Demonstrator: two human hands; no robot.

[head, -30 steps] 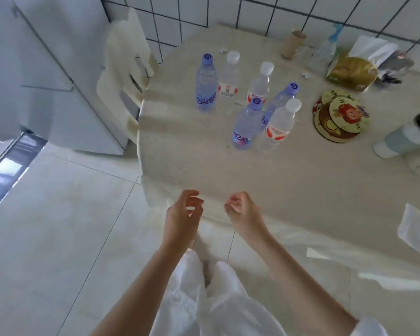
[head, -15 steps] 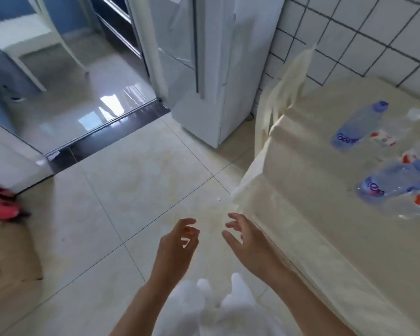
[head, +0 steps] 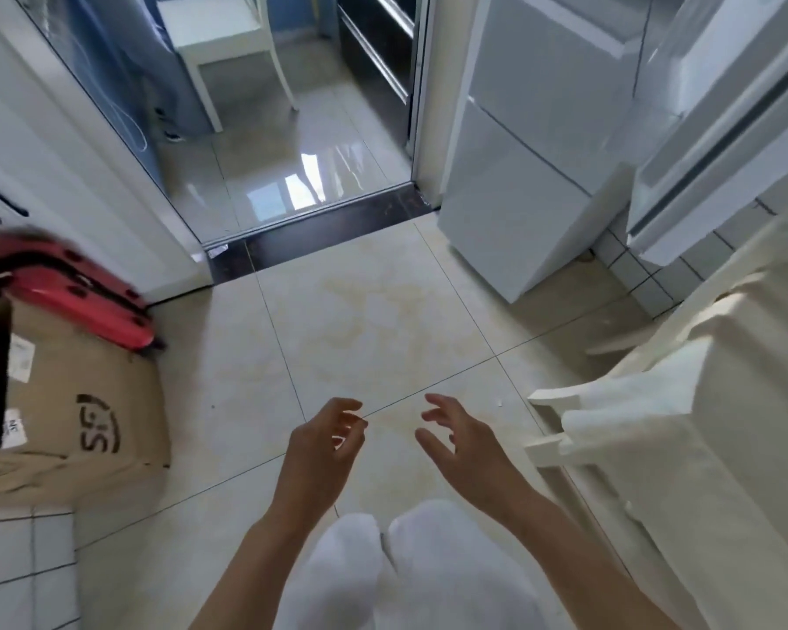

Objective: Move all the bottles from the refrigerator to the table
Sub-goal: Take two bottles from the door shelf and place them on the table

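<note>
Hanging over the floor (head: 374, 320) tiles, both hands are empty: left hand (head: 321, 452) with fingers loosely curled, right hand (head: 467, 452) with fingers spread and relaxed. Forearms run off the near edge; white trousers (head: 396, 570) between them. No bottles in view. Table (head: 701, 447) at right, under a cream cloth, cut off by the right edge, so its top is hidden. A cream chair (head: 578, 420) is tucked against the table's left side. Refrigerator (head: 533, 166) stands far right, white and upright, doors closed; its top is out of frame and its contents hidden. Another white appliance (head: 719, 129) just right of it, partly cropped. Cardboard box (head: 78, 416) near left, a red case (head: 74, 293) behind it, blurred. A doorway (head: 292, 129) lies far ahead, white stool (head: 228, 43) beyond.
</note>
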